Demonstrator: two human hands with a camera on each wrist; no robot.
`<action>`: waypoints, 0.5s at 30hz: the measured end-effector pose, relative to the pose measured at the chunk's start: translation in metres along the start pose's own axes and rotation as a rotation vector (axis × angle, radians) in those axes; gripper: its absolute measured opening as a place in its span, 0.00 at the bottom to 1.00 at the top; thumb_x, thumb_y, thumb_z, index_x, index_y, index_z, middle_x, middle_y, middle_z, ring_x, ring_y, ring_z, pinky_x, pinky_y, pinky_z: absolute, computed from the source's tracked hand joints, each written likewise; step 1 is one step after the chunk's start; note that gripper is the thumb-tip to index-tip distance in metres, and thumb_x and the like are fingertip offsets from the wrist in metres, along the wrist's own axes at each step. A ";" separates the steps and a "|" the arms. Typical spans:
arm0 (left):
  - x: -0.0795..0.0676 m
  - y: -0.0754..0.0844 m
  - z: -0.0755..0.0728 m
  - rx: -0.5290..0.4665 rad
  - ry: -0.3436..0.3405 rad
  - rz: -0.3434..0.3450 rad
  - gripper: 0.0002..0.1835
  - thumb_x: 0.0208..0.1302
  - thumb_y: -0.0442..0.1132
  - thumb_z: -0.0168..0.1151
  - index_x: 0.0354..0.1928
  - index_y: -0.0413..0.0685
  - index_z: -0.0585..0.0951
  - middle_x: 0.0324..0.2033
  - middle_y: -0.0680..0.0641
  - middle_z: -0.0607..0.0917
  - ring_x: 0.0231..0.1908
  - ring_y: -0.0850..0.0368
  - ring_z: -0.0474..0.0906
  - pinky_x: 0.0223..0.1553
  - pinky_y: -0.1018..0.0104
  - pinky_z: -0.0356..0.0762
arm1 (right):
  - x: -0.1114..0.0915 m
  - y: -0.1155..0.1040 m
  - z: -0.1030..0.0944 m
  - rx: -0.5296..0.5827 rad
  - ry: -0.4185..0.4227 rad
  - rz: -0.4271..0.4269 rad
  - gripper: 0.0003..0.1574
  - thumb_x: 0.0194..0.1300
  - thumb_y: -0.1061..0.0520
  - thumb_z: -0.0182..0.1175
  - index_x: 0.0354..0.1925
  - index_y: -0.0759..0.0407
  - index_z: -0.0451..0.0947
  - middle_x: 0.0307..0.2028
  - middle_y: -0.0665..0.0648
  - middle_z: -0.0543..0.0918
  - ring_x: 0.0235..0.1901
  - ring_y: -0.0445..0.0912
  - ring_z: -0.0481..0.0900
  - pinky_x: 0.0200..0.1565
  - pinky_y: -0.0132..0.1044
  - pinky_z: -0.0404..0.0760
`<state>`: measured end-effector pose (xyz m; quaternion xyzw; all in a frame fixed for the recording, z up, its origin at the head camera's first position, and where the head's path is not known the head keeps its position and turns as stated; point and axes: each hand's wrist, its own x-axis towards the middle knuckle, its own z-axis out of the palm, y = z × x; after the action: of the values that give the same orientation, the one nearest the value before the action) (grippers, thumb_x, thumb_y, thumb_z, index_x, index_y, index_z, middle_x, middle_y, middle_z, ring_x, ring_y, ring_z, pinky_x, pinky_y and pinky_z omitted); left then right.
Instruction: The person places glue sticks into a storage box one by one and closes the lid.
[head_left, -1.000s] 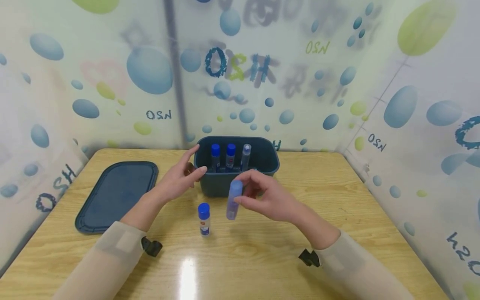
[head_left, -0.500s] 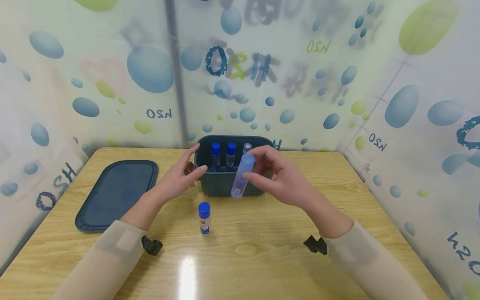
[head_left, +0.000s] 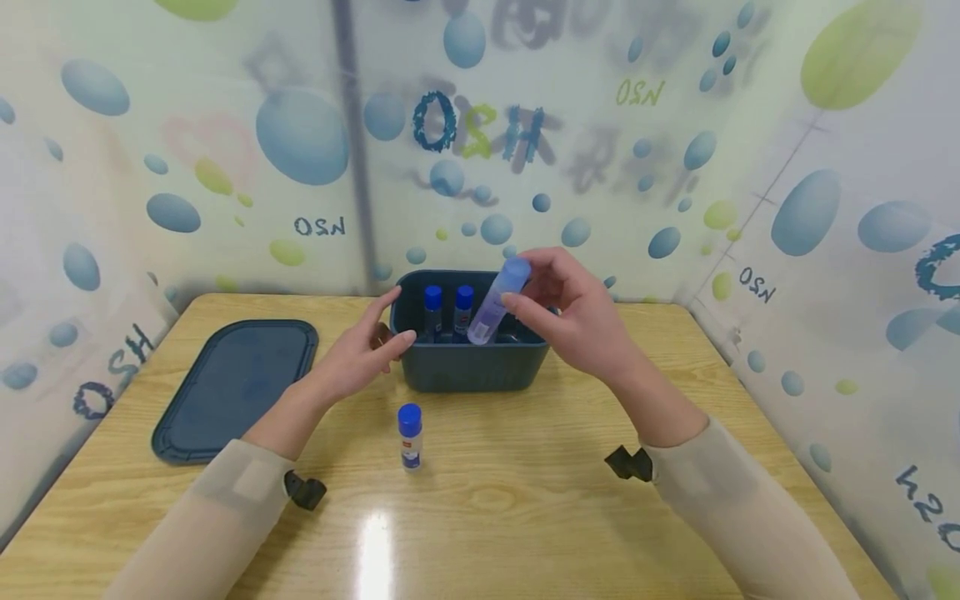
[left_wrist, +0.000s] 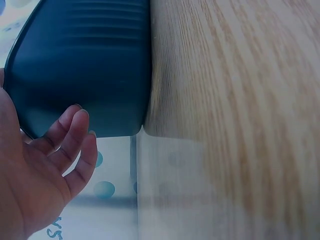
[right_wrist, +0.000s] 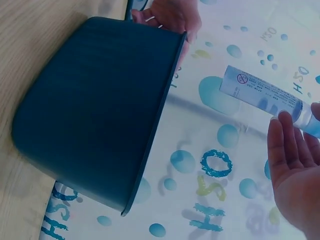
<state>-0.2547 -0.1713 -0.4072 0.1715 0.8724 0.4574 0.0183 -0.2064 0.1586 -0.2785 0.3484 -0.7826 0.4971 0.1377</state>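
Note:
My right hand (head_left: 573, 312) pinches a large glue stick (head_left: 491, 312) with a pale blue cap and a see-through bluish body. It leans over the front rim of the dark blue bin (head_left: 472, 368), bottom end down and to the left. In the right wrist view, small print shows on its label (right_wrist: 267, 92). My left hand (head_left: 356, 354) rests at the bin's left end, thumb and index finger stretched along the rim and the other fingers loose against the outside. Inside the bin stand two blue-capped glue sticks (head_left: 433, 310); a third is hidden behind the held one.
A smaller white glue stick with a blue cap (head_left: 410, 435) stands upright on the wooden table (head_left: 525, 500) in front of the bin. A dark blue lid (head_left: 232, 387) lies flat at the left. Patterned curtains (head_left: 585, 183) enclose the table's back and sides.
My right hand has lifted the large glue stick up and away from me, from in front of the bin to over its opening, tilting it more. My left hand has stayed put.

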 end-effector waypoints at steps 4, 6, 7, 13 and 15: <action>0.000 -0.001 0.000 -0.004 0.001 0.001 0.45 0.82 0.63 0.58 0.90 0.71 0.47 0.41 0.41 0.84 0.37 0.36 0.83 0.41 0.54 0.83 | 0.004 0.007 0.000 -0.030 0.009 0.042 0.24 0.75 0.65 0.68 0.66 0.63 0.77 0.45 0.60 0.86 0.41 0.43 0.87 0.45 0.33 0.84; 0.000 -0.001 0.000 -0.007 0.001 0.002 0.45 0.82 0.63 0.58 0.90 0.72 0.47 0.41 0.41 0.84 0.37 0.36 0.83 0.41 0.54 0.83 | 0.006 0.012 0.001 -0.045 0.011 0.064 0.24 0.76 0.63 0.69 0.66 0.62 0.77 0.46 0.61 0.86 0.42 0.45 0.88 0.47 0.34 0.85; 0.000 -0.001 0.000 -0.008 0.000 0.003 0.45 0.82 0.63 0.58 0.90 0.72 0.47 0.41 0.41 0.84 0.37 0.36 0.83 0.41 0.54 0.83 | 0.007 0.015 0.001 -0.052 0.012 0.076 0.24 0.76 0.62 0.69 0.66 0.61 0.77 0.48 0.60 0.86 0.43 0.45 0.88 0.48 0.34 0.85; 0.000 -0.001 0.000 -0.002 0.001 0.007 0.45 0.83 0.63 0.58 0.90 0.71 0.47 0.41 0.41 0.84 0.37 0.38 0.83 0.41 0.55 0.83 | 0.013 0.036 0.010 -0.112 -0.018 0.173 0.26 0.78 0.55 0.69 0.68 0.57 0.76 0.54 0.56 0.86 0.47 0.48 0.88 0.54 0.42 0.87; 0.000 -0.001 0.000 0.000 0.002 0.007 0.45 0.83 0.62 0.58 0.90 0.70 0.47 0.41 0.41 0.84 0.36 0.38 0.83 0.40 0.55 0.83 | 0.015 0.043 0.014 -0.129 -0.035 0.197 0.25 0.79 0.53 0.69 0.68 0.57 0.76 0.55 0.57 0.85 0.47 0.50 0.88 0.54 0.46 0.88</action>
<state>-0.2549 -0.1717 -0.4079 0.1740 0.8717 0.4578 0.0157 -0.2448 0.1519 -0.3062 0.2688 -0.8459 0.4505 0.0965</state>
